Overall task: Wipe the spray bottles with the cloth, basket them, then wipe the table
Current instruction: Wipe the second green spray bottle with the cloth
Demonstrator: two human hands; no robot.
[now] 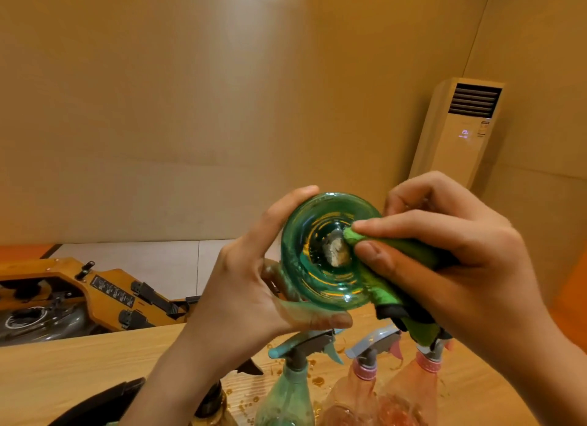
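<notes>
My left hand [251,286] grips a green spray bottle [320,276] lifted above the table, its round base turned toward me. My right hand [444,254] pinches a folded green cloth [400,251] and presses its tip against the bottle's base. On the wooden table [63,371] below stand a teal spray bottle [289,390] and two pink spray bottles [359,390] [416,390]. Drops of liquid lie on the wood around them.
A dark curved object [104,403] sits at the table's near left edge, with a yellowish bottle top [212,403] beside it. Behind the table on the left is an orange machine [79,292]. A standing air conditioner [460,130] is at the back right.
</notes>
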